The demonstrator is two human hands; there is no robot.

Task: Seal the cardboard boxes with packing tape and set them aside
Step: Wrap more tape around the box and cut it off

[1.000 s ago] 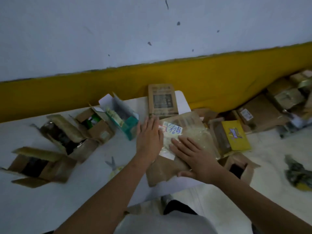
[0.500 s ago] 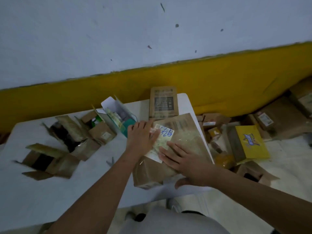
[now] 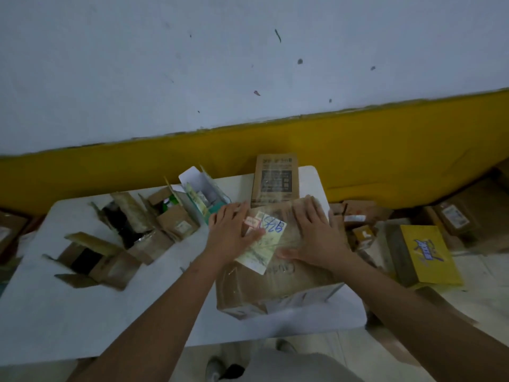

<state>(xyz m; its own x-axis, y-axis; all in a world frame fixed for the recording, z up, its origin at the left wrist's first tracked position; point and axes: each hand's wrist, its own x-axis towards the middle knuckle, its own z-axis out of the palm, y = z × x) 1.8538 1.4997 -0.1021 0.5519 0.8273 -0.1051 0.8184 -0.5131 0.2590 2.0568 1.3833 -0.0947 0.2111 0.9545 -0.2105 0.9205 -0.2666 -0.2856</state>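
The white table [image 3: 82,312] carries a taped brown box [image 3: 275,288] near its right edge, and behind it a printed carton [image 3: 275,177] stands at the far edge. To the left lie open-flapped cardboard boxes [image 3: 150,245] and an open white-and-teal carton [image 3: 203,194] — all crowded together.

left hand [image 3: 234,234] and right hand [image 3: 315,235] flat, palms down, fingers straight

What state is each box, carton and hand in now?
Large brown cardboard box: closed, taped over.
Left hand: flat on its white paper label.
Right hand: flat on the box top.
Small brown box, far left: flaps open.
White-and-teal carton: open.
Yellow flat box: closed.
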